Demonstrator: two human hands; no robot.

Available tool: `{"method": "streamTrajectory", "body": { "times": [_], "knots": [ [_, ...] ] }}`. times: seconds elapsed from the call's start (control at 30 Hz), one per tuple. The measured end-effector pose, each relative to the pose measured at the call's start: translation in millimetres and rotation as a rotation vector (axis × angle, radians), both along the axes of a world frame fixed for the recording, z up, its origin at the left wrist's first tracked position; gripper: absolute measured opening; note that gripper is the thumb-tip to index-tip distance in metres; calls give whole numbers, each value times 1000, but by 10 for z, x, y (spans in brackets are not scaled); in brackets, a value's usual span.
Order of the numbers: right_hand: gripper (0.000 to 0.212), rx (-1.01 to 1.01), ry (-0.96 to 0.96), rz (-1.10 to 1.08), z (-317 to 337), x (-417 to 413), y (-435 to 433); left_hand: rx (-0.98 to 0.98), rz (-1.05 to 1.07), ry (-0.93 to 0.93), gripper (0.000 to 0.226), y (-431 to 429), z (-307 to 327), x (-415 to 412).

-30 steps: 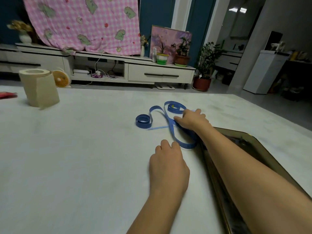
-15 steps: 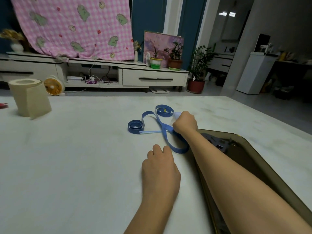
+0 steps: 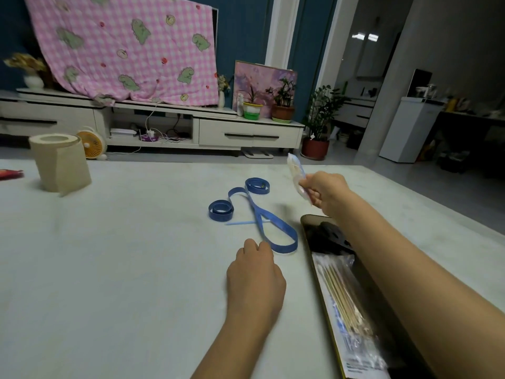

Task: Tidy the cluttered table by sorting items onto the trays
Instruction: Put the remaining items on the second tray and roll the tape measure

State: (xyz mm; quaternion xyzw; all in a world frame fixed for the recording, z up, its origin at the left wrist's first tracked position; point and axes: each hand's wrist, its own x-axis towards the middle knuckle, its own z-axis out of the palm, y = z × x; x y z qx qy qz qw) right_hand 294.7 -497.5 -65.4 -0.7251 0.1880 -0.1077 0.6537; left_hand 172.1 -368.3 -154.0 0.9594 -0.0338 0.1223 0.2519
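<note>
My right hand [image 3: 323, 191] holds a small clear plastic packet [image 3: 296, 175] up above the table, just beyond the far end of the dark gold-rimmed tray [image 3: 321, 272]. The tray lies at the right under my right forearm and holds a clear bag of wooden sticks [image 3: 345, 302] and a dark object [image 3: 326, 235]. A blue ribbon [image 3: 254, 214] lies looped and partly coiled on the white table [image 3: 109, 269], with a pale blue stick [image 3: 241, 222] under it. My left hand [image 3: 255, 277] rests on the table, fingers curled, knuckles beside the ribbon's near loop.
A beige paper roll [image 3: 60, 162] stands at the table's far left, and a red item [image 3: 11, 174] shows at the left edge. Beyond the table are a white TV cabinet [image 3: 246, 135] with potted plants, a small fan and a pink checked cloth.
My right hand lifted from the ribbon, up and to the right, now holding the clear packet. The left hand stayed put. The camera tilted, showing more of the tray.
</note>
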Motion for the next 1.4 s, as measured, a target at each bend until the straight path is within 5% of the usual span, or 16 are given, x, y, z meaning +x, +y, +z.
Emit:
{"method": "streamTrajectory", "body": {
  "times": [0.1, 0.43, 0.57, 0.73, 0.9, 1.4],
  "knots": [
    [17, -2, 107, 161, 114, -319, -184, -62, -1, -9, 21, 36, -19, -20],
    [24, -929, 126, 343, -45, -1342, -397, -36, -19, -64, 23, 40, -39, -190],
    [37, -1061, 276, 451, -232, -1447, -529, 43, -39, -85, 25, 24, -63, -246],
    [50, -1218, 33, 357, -293, -1442, -583, 42, -23, -92, 26, 21, -44, -253],
    [67, -1218, 3, 508, -545, -1538, -464, 72, -32, -94, 26, -1, -37, -290],
    [64, -994, 40, 544, -720, -1425, -589, 82, -35, -96, 24, 20, -51, -304]
  ]
}}
